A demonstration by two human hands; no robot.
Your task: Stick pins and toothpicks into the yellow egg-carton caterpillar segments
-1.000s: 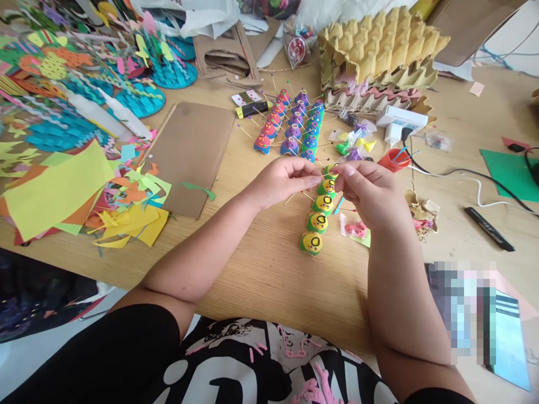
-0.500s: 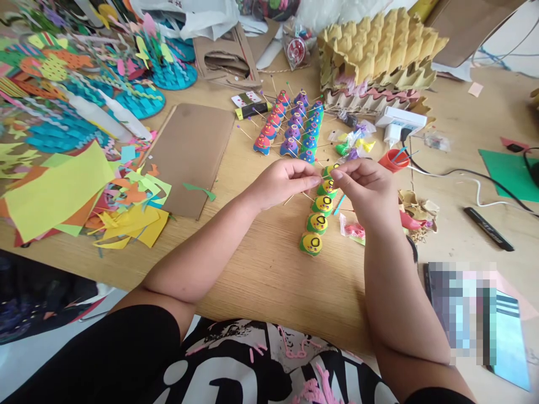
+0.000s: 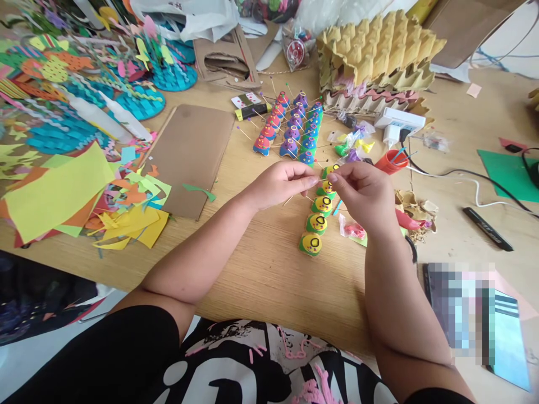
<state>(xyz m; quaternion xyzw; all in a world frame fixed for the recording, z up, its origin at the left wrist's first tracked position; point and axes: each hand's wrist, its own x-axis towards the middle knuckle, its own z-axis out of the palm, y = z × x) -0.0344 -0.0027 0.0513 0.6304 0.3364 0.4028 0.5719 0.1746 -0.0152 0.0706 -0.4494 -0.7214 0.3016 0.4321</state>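
A strip of green and yellow egg-carton cups [image 3: 316,224], marked with black rings and small dots, runs along the table under my hands. Over its far end, my left hand [image 3: 286,185] pinches a thin toothpick [image 3: 324,180] between thumb and fingertips. My right hand [image 3: 364,191] is closed at the toothpick's other end, thumb against forefinger. Thin sticks poke out from the sides of some cups. Beyond my hands stand finished-looking strips: a red and blue one [image 3: 268,132], a purple one [image 3: 291,133] and a blue and green one [image 3: 309,143], with toothpicks sticking out.
Cardboard [image 3: 189,163] and paper scraps [image 3: 135,219] lie left, near glue bottles [image 3: 99,115] and blue woven discs [image 3: 138,104]. Egg trays [image 3: 379,50] are stacked at the back. Rightward are a red cup [image 3: 389,164], a white power strip [image 3: 400,119], cables and a black marker [image 3: 487,228].
My right hand has shifted very slightly left and down. Both hands keep their pinch over the far end of the yellow and green strip.
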